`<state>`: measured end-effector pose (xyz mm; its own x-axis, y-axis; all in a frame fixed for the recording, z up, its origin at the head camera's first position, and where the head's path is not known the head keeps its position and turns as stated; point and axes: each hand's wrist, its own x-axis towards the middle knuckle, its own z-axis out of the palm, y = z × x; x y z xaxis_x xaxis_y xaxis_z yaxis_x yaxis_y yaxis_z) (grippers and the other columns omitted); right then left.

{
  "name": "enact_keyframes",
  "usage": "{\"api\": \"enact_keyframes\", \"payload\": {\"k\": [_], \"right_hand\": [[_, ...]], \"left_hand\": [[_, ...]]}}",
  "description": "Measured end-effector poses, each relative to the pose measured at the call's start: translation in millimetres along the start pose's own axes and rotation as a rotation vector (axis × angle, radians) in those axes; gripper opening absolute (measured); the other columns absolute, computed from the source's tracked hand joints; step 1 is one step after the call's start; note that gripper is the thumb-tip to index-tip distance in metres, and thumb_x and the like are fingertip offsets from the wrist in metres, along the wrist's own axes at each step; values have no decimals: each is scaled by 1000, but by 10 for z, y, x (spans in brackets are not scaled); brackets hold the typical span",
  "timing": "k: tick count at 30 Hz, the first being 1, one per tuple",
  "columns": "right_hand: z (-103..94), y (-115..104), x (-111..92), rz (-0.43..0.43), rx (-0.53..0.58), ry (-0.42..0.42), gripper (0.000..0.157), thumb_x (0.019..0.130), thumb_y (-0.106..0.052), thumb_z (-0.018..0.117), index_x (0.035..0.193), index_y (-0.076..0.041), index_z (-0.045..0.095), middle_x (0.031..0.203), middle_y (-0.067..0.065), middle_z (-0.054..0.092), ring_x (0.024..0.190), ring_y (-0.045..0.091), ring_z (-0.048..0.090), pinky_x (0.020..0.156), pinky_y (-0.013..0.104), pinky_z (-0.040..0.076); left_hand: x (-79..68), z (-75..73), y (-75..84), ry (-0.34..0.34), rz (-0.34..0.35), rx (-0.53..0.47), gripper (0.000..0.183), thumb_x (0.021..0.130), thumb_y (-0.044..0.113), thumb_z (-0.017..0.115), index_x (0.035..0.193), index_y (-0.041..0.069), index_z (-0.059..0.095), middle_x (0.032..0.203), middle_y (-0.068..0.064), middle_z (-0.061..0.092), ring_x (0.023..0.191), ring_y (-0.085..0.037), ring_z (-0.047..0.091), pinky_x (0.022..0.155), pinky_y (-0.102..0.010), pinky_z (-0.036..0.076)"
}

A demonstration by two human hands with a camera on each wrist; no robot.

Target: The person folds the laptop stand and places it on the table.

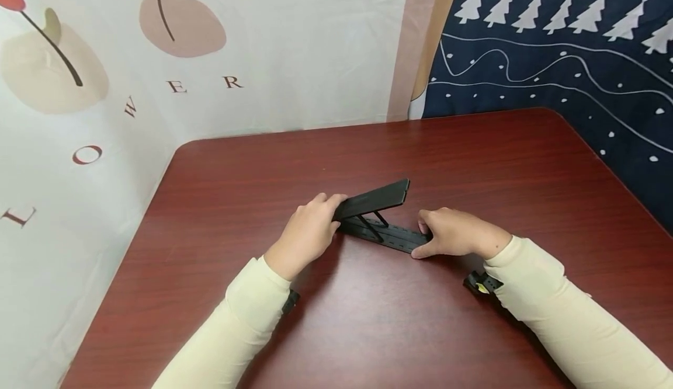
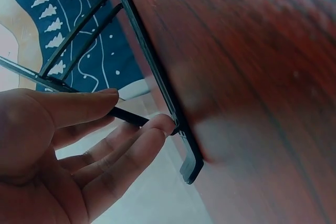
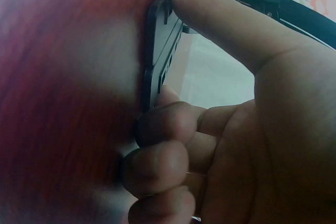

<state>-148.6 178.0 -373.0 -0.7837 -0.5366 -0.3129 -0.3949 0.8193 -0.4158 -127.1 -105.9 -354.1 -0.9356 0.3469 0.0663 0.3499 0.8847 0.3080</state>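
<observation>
A black folding stand sits on the table between the hands, its upper panel (image 1: 374, 198) raised at a slant over a slotted base (image 1: 395, 237). Two thin struts (image 2: 79, 38) prop the panel up from the base. At the hinged left end, my left hand (image 1: 309, 232) pinches the upper panel between thumb and fingers. My right hand (image 1: 454, 232) holds the base's right end, with the thumb on the near edge and curled fingers at the far edge. In the left wrist view, a short bent lip (image 2: 193, 166) shows at the base's end.
The dark red wooden table (image 1: 252, 173) has rounded far corners. Behind it hangs a pale cloth (image 1: 315, 56) with flowers and letters, and to the right a navy cloth (image 1: 526, 62) with white trees. A small black device (image 1: 482, 284) is strapped at the right wrist.
</observation>
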Motion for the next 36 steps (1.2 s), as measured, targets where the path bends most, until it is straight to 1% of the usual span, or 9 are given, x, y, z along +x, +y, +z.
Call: {"api": "enact_keyframes", "payload": {"k": [3,9,15,20,23,27,31,33,36], "right_hand": [[19,-29,-15,17,-25,-1,45,79,-48,80,86,-13,51,71,-2,48,64,13,45,56,29,35],[62,-89,-66,18,-63,11,47,79,-52,79,83,-16,50,70,-4,48,62,12,44,55,30,34],[113,-144,-111,6,-72,34,48,78,-53,79,78,-17,49,66,-6,46,60,10,43,53,29,33],[123,-182,-115,-58,-29,18,44,82,-49,77,75,-17,48,64,-8,42,58,7,39,53,25,31],[127,-214,-106,-102,-14,-4,41,86,-45,75,72,-17,47,63,-9,40,56,5,37,53,23,30],[140,-265,-97,-141,-22,-15,39,89,-42,71,68,-19,47,60,-11,41,53,4,38,51,22,31],[168,-300,-85,-173,-24,-12,37,90,-40,71,67,-20,50,59,-12,44,51,2,40,49,22,33],[187,-314,-81,-190,-12,-18,35,91,-38,70,68,-20,51,59,-12,45,51,2,41,49,21,34],[222,-326,-82,-209,18,-40,34,91,-36,70,68,-20,51,58,-13,45,50,1,41,50,21,35]], "left_hand": [[20,-4,8,-1,12,8,51,90,9,73,138,15,57,116,-12,65,90,-40,71,81,-48,57],[62,16,47,-31,31,-8,57,92,8,70,145,17,48,118,-12,62,86,-39,70,76,-47,56],[96,24,114,-51,44,-42,60,93,8,70,146,17,45,122,-13,60,95,-38,69,83,-47,55],[118,44,144,-109,45,-61,68,93,10,70,151,16,37,129,-16,55,90,-36,70,82,-45,56],[135,54,149,-132,48,-63,70,93,12,70,153,16,34,133,-16,53,93,-33,69,84,-43,55],[155,52,149,-173,69,-61,74,94,18,71,155,16,30,138,-16,50,88,-23,66,82,-39,53],[177,42,143,-212,89,-90,79,92,26,73,156,16,28,142,-14,47,79,-16,58,80,-36,49],[190,47,136,-219,93,-106,80,91,31,74,156,18,28,142,-12,47,80,-16,58,82,-37,49],[203,71,124,-223,101,-128,80,90,38,74,155,20,30,143,-10,48,91,-19,62,90,-39,51]]}}
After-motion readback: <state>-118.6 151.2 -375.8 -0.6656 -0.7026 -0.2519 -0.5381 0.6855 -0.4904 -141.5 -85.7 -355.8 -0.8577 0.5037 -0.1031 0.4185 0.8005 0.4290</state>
